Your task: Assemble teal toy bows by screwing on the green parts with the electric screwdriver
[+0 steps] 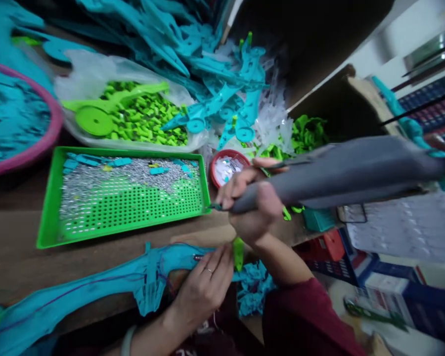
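My right hand (pixel 257 202) is wrapped round a thick grey power screwdriver (pixel 341 173), held in the air above the table's front edge. Its narrow tip points left, close to the corner of a green tray. Below it, my left hand (pixel 209 277), with a ring on one finger, grips a long turquoise plastic toy gun shell (pixel 92 287). Thin purple and red wires run along that shell. A lime green plastic piece (pixel 238 253) stands beside my left fingertips. My left hand covers part of the shell.
A green perforated tray (pixel 124 230) holds many small metal screws and turquoise bits. Behind it lie a plastic bag (pixel 85 64) of lime green parts and heaped turquoise shells (pixel 163 39). A red basket (pixel 212 173) and a pink-rimmed tub (pixel 57 116) flank them.
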The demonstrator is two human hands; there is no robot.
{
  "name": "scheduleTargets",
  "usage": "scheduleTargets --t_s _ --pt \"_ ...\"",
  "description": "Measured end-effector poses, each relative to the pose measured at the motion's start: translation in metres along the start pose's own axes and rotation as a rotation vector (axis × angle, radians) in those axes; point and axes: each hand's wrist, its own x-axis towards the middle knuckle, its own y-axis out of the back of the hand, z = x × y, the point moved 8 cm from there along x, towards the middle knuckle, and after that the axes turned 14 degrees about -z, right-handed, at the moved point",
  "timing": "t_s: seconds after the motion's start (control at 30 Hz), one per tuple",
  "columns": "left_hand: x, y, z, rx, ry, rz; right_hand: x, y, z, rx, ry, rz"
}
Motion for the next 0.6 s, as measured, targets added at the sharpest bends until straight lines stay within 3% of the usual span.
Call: scheduleTargets --t_s 0.1,0.2,0.37,0.5,0.6 --pt "0.001 0.001 0.000 -0.021 -0.033 0.002 -0.038 0.019 -0.045 -0.093 -0.066 -0.024" --pt "0.001 -0.001 0.001 -0.025 -0.056 -0.020 -0.082 0.037 -0.064 -0.139 -0.078 0.004" --pt "0.000 -0.003 0.004 -0.011 -0.085 -0.032 -0.126 0.049 -0.047 -0.145 -0.101 -0.003" --pt "-0.001 -0.003 0.006 -0.008 -0.102 -0.023 -0.132 0.045 -0.032 -0.219 -0.099 -0.077" --pt "-0.001 -0.002 0.005 -0.017 -0.091 -0.022 -0.129 0.038 -0.028 -0.198 -0.074 -0.211"
